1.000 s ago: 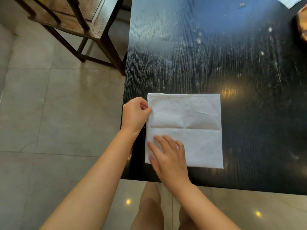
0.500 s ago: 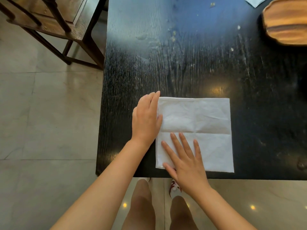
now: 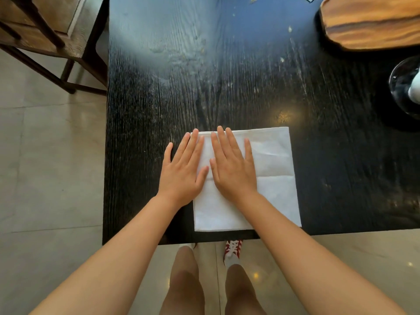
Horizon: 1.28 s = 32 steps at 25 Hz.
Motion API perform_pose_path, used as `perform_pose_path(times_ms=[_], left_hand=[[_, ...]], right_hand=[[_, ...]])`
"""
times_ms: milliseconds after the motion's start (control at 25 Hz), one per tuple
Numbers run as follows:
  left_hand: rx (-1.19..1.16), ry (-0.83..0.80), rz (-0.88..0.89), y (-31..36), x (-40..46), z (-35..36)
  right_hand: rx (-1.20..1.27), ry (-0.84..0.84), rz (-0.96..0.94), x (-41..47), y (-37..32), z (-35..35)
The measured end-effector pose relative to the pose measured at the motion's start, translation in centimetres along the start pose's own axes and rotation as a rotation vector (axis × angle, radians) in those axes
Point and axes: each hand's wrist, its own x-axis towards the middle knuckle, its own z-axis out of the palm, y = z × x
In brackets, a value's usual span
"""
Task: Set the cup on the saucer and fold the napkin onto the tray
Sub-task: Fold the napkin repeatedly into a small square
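A white napkin (image 3: 268,178) lies flat on a black counter (image 3: 227,76), lower centre of the frame, near its front edge. Both hands rest palm down with fingers released and spread, grasping nothing, probably to smooth the napkin and hold it steady for folding. The left hand (image 3: 181,171) straddles the napkin's left edge. The right hand (image 3: 234,169) lies fully on it. A wooden tray (image 3: 372,21) sits at upper right, well apart.

Wooden tray (image 3: 372,23) cut by top and right edges; glass saucer (image 3: 406,87) cut by right edge; napkin's (image 3: 270,178) left part under hands.
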Motion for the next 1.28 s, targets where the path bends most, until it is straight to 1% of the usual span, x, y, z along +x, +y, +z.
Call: perform_pose_path(times_ms=[120,280,320,400,440,520,560,600,760,880,920,1000,1040,1080,1160,1280], left_hand=[[0.009,-0.011,0.001,0.0,0.1,0.1],[0.007,-0.03,0.0,0.1,0.1,0.0],[0.009,-0.03,-0.002,0.1,0.0,0.0],[0.012,-0.027,-0.004,0.2,0.0,-0.1],[0.01,-0.026,-0.002,0.1,0.0,-0.1],[0.009,-0.015,-0.001,0.2,0.1,-0.1],[0.01,-0.013,0.001,0.2,0.1,-0.1],[0.01,-0.016,0.006,0.2,0.1,0.0],[0.012,-0.022,-0.014,0.1,0.0,-0.1],[-0.041,0.067,-0.119,2.5,-0.7,-1.1],[-0.066,0.081,-0.077,4.2,-1.4,-1.3],[-0.079,0.046,0.124,8.1,-3.9,-0.5],[-0.065,0.014,0.193,9.4,-5.2,0.3],[-0.045,-0.017,0.214,9.9,-6.2,1.2],[0.012,-0.054,0.173,9.4,-7.1,2.5],[0.044,-0.097,0.167,9.2,-7.1,2.6]], right_hand=[[-0.07,-0.01,-0.01,-0.4,3.5,-0.2],[-0.198,-0.029,0.146,-2.0,11.0,-2.5],[-0.224,-0.021,0.185,-2.2,11.8,-3.0],[-0.231,0.011,0.225,-2.7,11.2,-3.6],[-0.22,0.011,0.196,-3.5,10.1,-3.6],[-0.224,-0.018,0.045,-6.5,8.4,-2.9],[-0.243,-0.045,-0.02,-8.2,8.3,-2.5],[-0.261,-0.077,-0.045,-9.6,9.0,-2.4],[-0.28,-0.116,-0.027,-11.5,12.0,-2.4],[-0.28,-0.117,-0.024,-11.3,11.6,-2.5],[-0.278,-0.112,-0.026,-11.3,11.5,-2.4],[-0.277,-0.105,-0.033,-11.4,11.6,-2.5],[-0.281,-0.098,-0.032,-11.4,11.7,-2.6],[-0.285,-0.095,-0.032,-11.4,11.7,-2.6],[-0.277,-0.101,-0.026,-11.4,11.4,-2.6],[-0.274,-0.102,-0.03,-11.3,11.5,-2.6]])
